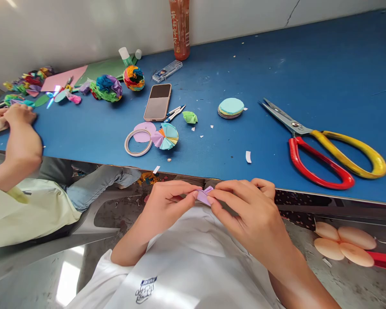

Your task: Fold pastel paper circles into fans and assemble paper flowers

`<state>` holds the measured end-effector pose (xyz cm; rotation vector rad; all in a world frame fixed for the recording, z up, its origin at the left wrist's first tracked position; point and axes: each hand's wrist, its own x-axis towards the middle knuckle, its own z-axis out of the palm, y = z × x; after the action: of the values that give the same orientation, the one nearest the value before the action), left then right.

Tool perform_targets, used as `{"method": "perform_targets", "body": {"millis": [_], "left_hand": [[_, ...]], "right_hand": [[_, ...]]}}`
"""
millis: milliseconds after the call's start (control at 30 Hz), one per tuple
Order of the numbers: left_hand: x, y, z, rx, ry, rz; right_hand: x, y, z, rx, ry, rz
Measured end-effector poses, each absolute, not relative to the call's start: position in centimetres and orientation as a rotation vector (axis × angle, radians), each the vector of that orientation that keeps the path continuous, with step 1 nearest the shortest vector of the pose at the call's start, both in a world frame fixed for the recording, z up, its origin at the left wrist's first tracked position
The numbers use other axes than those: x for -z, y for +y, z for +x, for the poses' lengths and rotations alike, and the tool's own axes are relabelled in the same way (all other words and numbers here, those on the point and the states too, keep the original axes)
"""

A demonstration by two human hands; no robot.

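Observation:
A small folded piece of purple paper (pixel 204 197) is pinched between my two hands, in front of the table's near edge. My left hand (pixel 169 206) grips its left side with thumb and forefinger. On its right side, the thumb and fingertips of my right hand (pixel 247 206) press the paper. Beyond my hands on the table lie a pleated paper piece in blue, purple and yellow (pixel 169 137), a crumpled green paper (pixel 190 117) and a stack of round papers (pixel 230 107) with light blue on top.
Large scissors (pixel 309 133) with red and yellow handles lie at right, blades open. A tape roll (pixel 138 143), a phone (pixel 158 102), compasses (pixel 175 113) and a bottle (pixel 180 30) are on the blue table (pixel 276 68). Paper balls (pixel 107 88) and another person's hands (pixel 11 118) are at left.

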<state>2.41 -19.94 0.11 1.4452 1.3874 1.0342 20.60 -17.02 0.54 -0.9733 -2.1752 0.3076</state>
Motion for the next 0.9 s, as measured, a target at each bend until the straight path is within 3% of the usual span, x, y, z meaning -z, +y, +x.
{"method": "perform_targets", "body": {"millis": [467, 900], "left_hand": [[0.5, -20.0, 2.8, -1.025, 1.441, 1.543], [1.9, -19.6, 3.0, -0.968, 1.211, 0.979]], "right_hand": [[0.2, -15.8, 21.1, -0.633, -2.154, -1.052], [0.5, -15.8, 21.1, -0.780, -2.051, -1.128]]}}
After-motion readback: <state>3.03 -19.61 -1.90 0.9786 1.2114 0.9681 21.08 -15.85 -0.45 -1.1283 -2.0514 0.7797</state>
